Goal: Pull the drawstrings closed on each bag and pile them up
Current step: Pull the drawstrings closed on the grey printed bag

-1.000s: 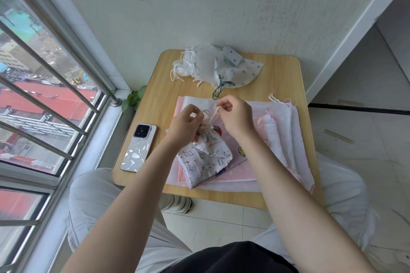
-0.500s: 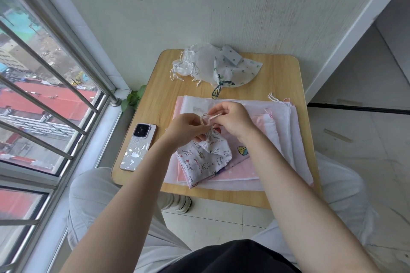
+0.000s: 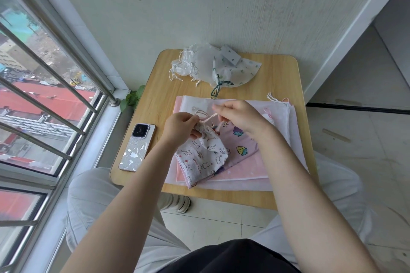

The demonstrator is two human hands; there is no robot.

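Both hands (image 3: 213,122) at cat-print bag (image 3: 203,155) neck, right pinching drawstring (image 3: 210,118)

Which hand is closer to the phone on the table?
Left. The left hand grips the cat-print bag just right of the phone; the right hand pinches the drawstring farther right.

Mid-frame, my hands (image 3: 180,125) (image 3: 240,115) meet over a bag (image 3: 203,155) atop flat bags (image 3: 255,168); phone (image 3: 137,147) left of them, pile (image 3: 213,66) above, all on the table (image 3: 277,77).
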